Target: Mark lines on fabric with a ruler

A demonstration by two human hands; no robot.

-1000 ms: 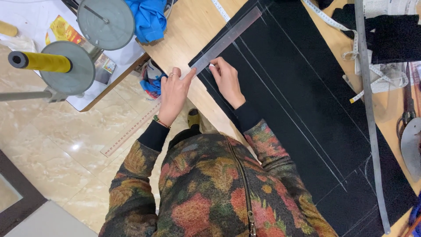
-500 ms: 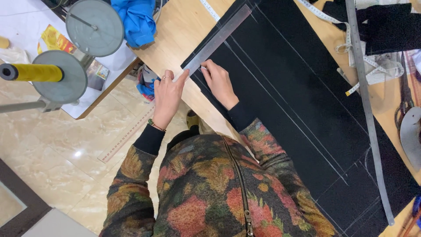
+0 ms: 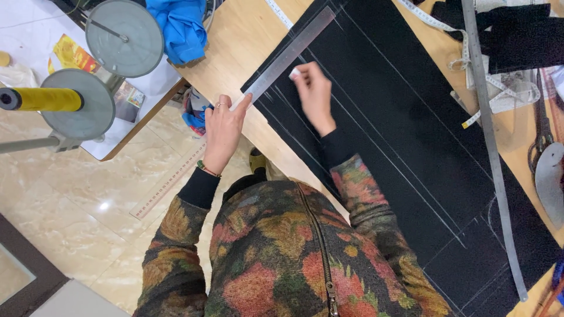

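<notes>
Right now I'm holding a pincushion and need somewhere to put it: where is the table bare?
Bare wood lies between the blue cloth and the black fabric. The right edge is crowded: tape measure, long metal ruler, scissors. Left hand and right hand occupy the clear ruler.

Fabric (image 3: 411,117) was black with white chalk lines; ruler (image 3: 291,54) clear grey; chalk (image 3: 295,73) white. Table (image 3: 247,41) was light wood. Sleeves (image 3: 376,205) bore red-orange-green floral pattern.
</notes>
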